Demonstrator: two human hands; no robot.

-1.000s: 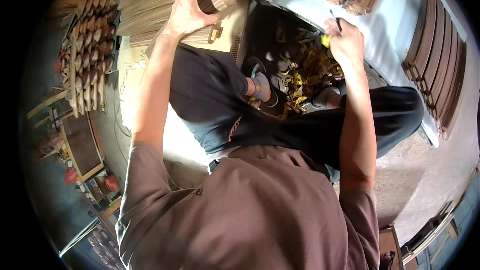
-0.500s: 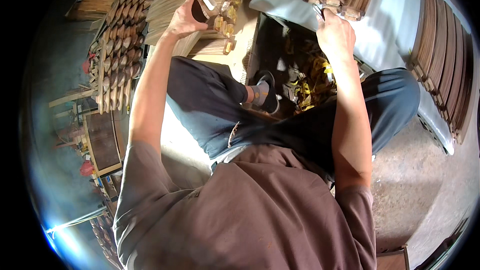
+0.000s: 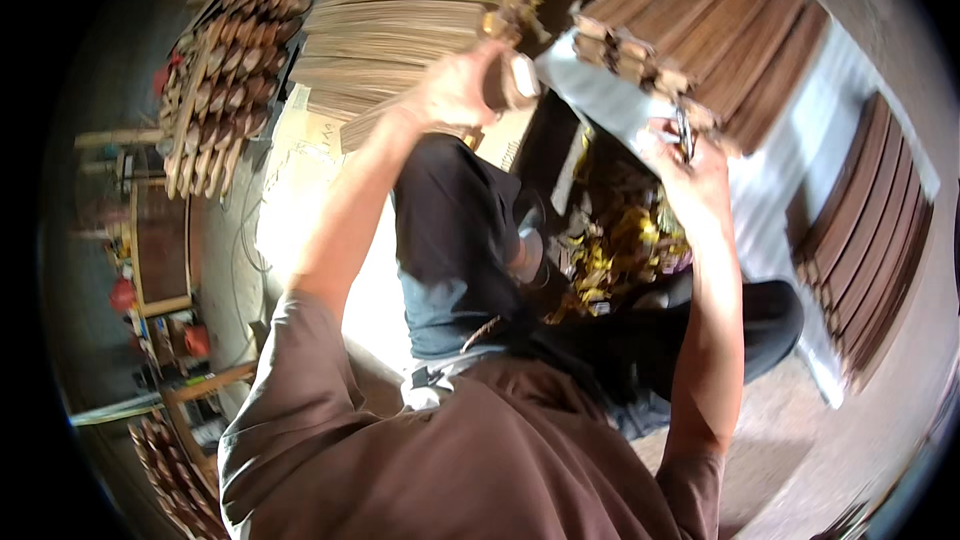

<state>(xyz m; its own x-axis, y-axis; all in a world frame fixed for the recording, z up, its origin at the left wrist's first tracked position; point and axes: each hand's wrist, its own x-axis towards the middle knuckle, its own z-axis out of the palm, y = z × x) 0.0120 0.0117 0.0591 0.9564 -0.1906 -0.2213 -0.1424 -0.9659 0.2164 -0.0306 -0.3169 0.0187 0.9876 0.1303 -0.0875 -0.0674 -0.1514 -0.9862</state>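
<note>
My left hand [image 3: 455, 90] grips a short-looking brown piece with a white end face [image 3: 524, 76]; motion blurs it, and its exact kind does not show. It is held up beside the near ends of a stack of pale-brown wooden strips [image 3: 400, 25]. My right hand [image 3: 690, 165] is closed round a small shiny metal tool [image 3: 685, 130], mostly hidden by the fingers. That hand is just below the cut ends of a stack of darker wooden strips [image 3: 720, 25], which lies on a pale blue-white sheet [image 3: 775, 180].
Yellow and dark scraps [image 3: 625, 250] are heaped between my legs. More curved dark strips [image 3: 870, 250] lie at the right. Pointed wooden pieces [image 3: 225, 60] are stacked at the left, near a wood-framed panel [image 3: 162, 245]. Cardboard [image 3: 300, 155] lies beside my left forearm.
The view has shifted, so the stacks sit differently in it. My left hand, still holding the brown piece, appears further right; my right hand, still round the metal tool, appears lower.
</note>
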